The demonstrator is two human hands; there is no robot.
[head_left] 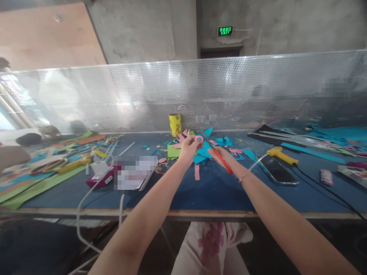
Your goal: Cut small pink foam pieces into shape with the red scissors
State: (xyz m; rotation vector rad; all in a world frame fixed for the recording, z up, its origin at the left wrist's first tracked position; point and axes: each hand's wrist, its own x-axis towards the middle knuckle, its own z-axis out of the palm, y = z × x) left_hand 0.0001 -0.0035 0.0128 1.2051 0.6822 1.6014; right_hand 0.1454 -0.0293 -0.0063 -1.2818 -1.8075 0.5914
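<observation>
My left hand is closed in a pinch on a small pink paper piece, held above the blue table. My right hand grips red-handled scissors, whose blades point up and left toward the pink piece. Both arms stretch forward over the table's near edge. Under the hands lie teal paper scraps, a green paper piece and a pink strip.
A yellow can stands at the perforated metal screen. A phone and a yellow-handled tool with a black cable lie right. Left are a white charger, cables, and coloured paper sheets. Long teal strips lie far right.
</observation>
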